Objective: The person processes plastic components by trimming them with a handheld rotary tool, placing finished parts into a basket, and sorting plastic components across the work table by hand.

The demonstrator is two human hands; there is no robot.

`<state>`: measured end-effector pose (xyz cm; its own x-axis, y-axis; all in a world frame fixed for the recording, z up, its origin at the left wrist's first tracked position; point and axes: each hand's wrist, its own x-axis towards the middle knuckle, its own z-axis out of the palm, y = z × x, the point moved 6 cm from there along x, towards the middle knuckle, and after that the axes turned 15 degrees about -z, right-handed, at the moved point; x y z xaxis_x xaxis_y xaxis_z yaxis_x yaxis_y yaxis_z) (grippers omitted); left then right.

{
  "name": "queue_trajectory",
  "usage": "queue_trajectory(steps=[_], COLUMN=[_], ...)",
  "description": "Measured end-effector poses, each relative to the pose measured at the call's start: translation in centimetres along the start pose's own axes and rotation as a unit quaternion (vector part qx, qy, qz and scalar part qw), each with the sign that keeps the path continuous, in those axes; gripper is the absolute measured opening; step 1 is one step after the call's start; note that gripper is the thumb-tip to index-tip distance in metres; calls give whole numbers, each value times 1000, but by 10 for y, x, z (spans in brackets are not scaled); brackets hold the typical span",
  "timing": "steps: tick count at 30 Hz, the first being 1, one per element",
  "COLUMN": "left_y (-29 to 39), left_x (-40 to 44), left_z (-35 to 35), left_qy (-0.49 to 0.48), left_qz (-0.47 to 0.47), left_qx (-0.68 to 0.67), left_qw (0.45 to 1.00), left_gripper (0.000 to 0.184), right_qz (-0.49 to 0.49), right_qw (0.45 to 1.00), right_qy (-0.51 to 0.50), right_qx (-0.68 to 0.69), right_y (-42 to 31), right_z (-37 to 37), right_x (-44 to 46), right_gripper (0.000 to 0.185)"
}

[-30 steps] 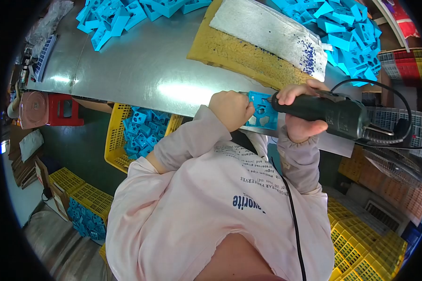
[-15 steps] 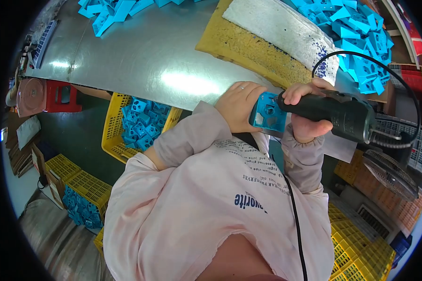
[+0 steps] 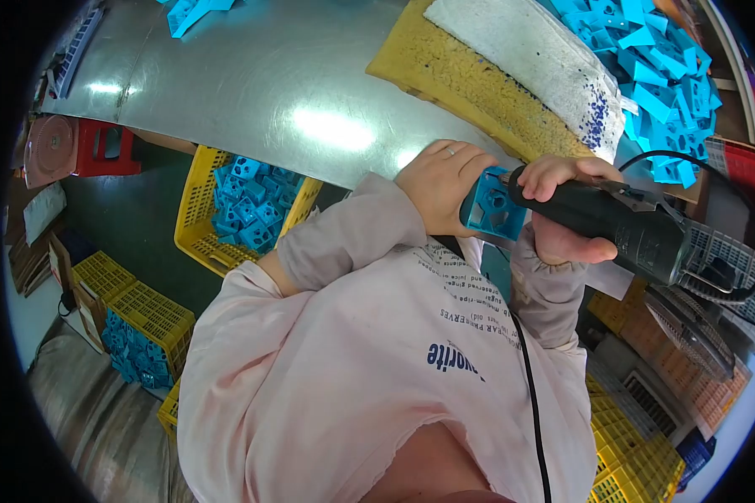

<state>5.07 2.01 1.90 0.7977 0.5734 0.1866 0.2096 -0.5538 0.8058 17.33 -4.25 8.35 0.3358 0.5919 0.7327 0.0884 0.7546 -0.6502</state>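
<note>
My left hand, with a ring on one finger, is closed around a blue plastic housing. The housing is a small open box with holes and shaped parts inside, its open side facing up and right. In my right hand is a black corded electric screwdriver, lying nearly level. Its nose end meets the housing's right side near the upper corner; the bit tip is too small to make out clearly. Fingers wrap over the tool's top and the thumb lies below. Both hands are at the metal table's near edge.
A yellow pad with a white cloth lies on the metal table, dark blue specks on the cloth. Blue parts are heaped at the upper right. Left stands a yellow crate of blue housings. A fan stands lower right.
The screwdriver's rear end has swung down and right, and its cord has shifted with it. The housing has tilted slightly in my left hand. The whole view has shifted a little.
</note>
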Motion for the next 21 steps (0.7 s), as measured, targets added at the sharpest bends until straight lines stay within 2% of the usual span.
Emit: queue_trajectory(steps=[3,9,14,18,21], left_y=[-2,-8,-12,-10,-9], left_x=[1,1,3,2,3], left_z=[1,2,7,5,5], left_qy=[-1,-2,-14,-8,-8], left_qz=[-3,-11,-27,-23,-26], left_qx=[-7,1,7,10,11], left_qw=[1000,1000,1000,1000,1000], left_gripper=[72,73,76,74,73], right_qz=[20,75,71,137,160], right_qw=[999,997,997,989,986], right_qy=[14,24,28,57,17], right_qx=[34,18,11,-14,-32], right_y=[5,18,26,28,34], right_z=[4,10,11,10,3], right_x=[2,6,8,8,9], right_gripper=[97,95,97,99,99])
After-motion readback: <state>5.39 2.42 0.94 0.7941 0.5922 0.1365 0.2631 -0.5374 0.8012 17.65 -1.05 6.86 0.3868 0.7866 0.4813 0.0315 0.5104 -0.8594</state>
